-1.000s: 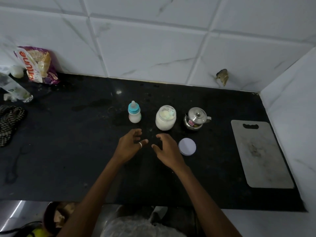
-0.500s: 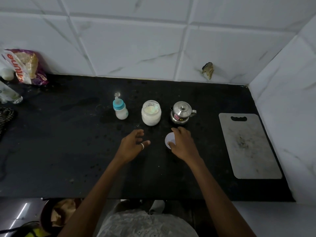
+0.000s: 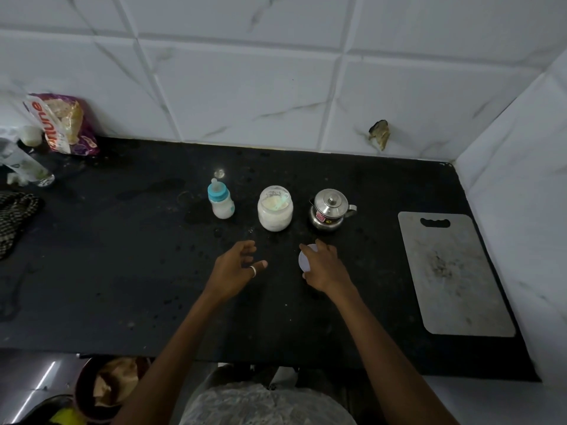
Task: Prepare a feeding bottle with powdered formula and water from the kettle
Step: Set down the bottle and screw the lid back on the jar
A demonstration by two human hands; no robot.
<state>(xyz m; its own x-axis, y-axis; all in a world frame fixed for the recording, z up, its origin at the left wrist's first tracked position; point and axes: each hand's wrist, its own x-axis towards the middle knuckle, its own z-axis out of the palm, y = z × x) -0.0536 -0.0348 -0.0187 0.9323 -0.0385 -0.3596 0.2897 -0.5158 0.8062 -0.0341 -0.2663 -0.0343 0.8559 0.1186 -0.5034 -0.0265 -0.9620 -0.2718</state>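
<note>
Grips lid (image 3: pixel 303 261) with right hand (image 3: pixel 325 268)
Fingers curled round its rim, at 5 o'clock from jar (image 3: pixel 275 209); left hand (image 3: pixel 234 269) loosely spread, empty, at 9 o'clock of lid. Capped feeding bottle (image 3: pixel 221 201) at 9 o'clock of jar, kettle (image 3: pixel 330 210) at 3 o'clock.

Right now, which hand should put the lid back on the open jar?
Right hand: its fingers curl round the white lid, just in front of the jar. The left hand holds nothing, farther from the lid.
</note>
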